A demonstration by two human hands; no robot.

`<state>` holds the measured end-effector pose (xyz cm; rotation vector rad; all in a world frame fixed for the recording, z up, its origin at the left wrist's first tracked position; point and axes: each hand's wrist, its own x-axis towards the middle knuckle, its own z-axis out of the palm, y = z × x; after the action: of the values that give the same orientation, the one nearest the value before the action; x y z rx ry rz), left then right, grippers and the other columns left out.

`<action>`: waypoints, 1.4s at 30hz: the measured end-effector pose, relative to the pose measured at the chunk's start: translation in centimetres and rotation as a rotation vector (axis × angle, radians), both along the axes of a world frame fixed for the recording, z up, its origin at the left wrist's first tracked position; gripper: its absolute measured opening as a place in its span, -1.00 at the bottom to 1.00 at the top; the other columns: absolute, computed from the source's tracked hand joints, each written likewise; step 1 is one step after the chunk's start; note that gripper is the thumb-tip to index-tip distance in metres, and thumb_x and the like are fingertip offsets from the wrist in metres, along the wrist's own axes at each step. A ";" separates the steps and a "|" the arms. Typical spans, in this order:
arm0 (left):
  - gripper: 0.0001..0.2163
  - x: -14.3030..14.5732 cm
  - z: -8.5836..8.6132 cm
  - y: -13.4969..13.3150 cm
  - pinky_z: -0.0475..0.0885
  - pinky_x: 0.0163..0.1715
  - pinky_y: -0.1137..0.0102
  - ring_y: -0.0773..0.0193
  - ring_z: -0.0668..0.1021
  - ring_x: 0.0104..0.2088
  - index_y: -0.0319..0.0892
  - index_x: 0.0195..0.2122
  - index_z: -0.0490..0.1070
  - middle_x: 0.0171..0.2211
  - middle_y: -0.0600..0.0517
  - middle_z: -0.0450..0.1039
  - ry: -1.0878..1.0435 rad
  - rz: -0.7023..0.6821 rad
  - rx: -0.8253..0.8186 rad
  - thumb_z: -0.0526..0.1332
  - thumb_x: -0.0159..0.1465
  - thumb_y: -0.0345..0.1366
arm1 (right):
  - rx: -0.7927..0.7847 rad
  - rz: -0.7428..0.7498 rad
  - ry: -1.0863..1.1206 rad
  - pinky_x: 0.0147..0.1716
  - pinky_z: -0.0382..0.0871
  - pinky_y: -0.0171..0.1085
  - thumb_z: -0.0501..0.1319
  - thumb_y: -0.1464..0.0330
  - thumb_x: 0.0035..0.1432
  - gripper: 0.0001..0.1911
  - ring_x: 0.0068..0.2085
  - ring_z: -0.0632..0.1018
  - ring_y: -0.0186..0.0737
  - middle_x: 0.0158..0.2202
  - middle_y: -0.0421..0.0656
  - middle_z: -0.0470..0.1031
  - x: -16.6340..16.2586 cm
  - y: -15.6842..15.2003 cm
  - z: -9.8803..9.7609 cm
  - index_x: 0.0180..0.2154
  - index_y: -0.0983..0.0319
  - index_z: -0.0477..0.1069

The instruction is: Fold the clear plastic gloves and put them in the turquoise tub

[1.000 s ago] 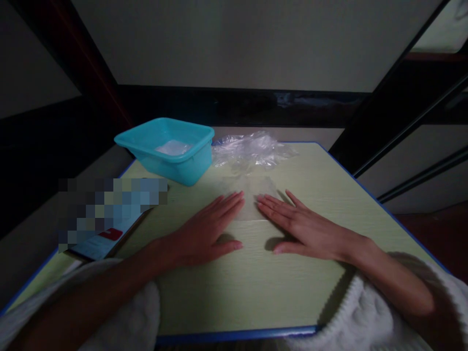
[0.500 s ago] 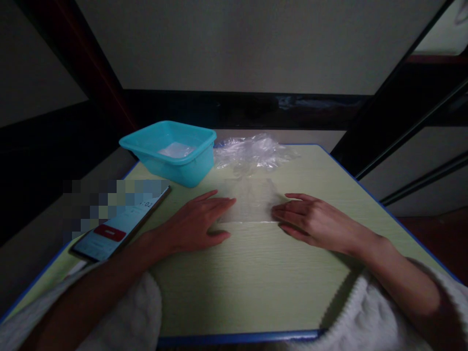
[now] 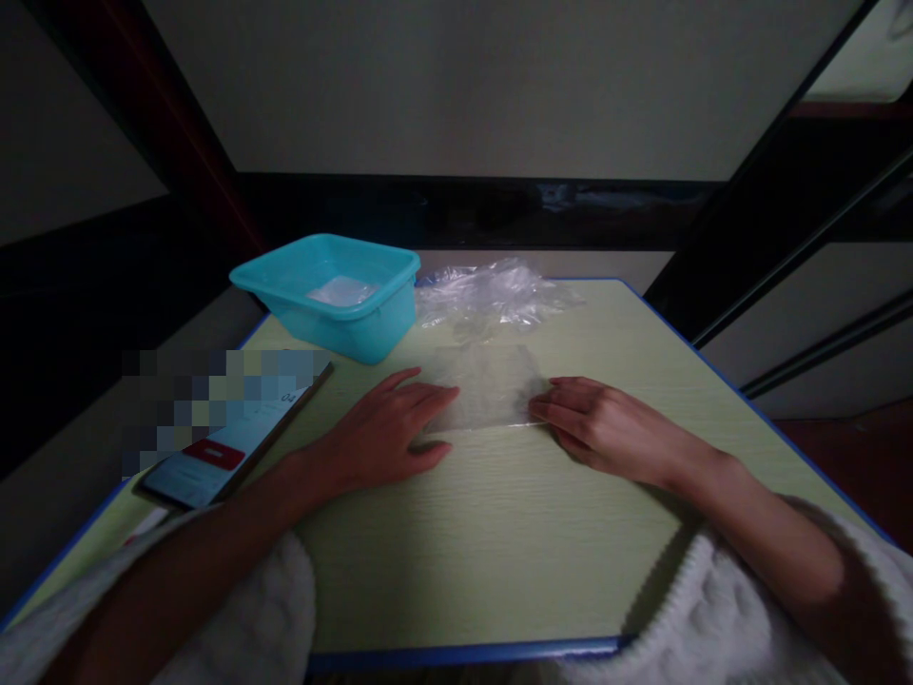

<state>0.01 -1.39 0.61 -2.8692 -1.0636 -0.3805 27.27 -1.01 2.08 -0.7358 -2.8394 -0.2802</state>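
Observation:
A clear, flat plastic bag lies on the table between my two hands. My left hand rests at its left edge, palm down, with the fingers stretched and the thumb apart. At the bag's right edge, my right hand has its fingers bent together, the fingertips pinching the near right corner. The thumb of that hand is mostly hidden beneath the fingers. Just beyond the flat bag is a crumpled heap of clear plastic.
A turquoise plastic basin stands at the back left with a whitish, flat packet inside. A phone with a lit screen lies by my left forearm. Blue edging borders the pale table.
The fingers of my right hand have closed in on the bag's corner, and its thumb has tucked under. The bag's near edge has shifted slightly. My left hand is nearly still.

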 end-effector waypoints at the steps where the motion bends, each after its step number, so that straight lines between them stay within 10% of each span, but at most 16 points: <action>1: -0.59 0.0 -0.1 0.1 0.18 0.16 0.14 0.13 0.49 -0.04 -0.33 0.06 0.27 -0.05 -0.16 0.46 -0.008 -0.007 0.018 0.13 0.20 -0.26 | 0.013 0.005 0.013 -0.16 0.42 -0.09 -0.04 0.53 0.20 -0.70 -0.31 0.52 -0.13 -0.36 0.01 0.53 0.1 0.1 -0.1 -0.27 0.37 0.47; 42: -0.73 -0.1 -1.2 1.3 0.45 -0.07 0.28 0.22 0.61 -0.25 -0.23 -0.23 0.52 -0.24 -0.03 0.58 -0.336 -0.034 0.098 0.00 0.30 -0.42 | -0.098 -0.062 0.337 -0.16 0.46 -0.18 -0.01 0.40 0.26 -0.72 -0.27 0.59 -0.18 -0.30 -0.05 0.59 1.5 1.1 0.3 -0.26 0.29 0.47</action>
<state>-0.11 -0.06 -0.57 -2.8007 -1.0039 -0.9167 28.72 0.06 2.43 -0.8055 -2.5280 -0.0214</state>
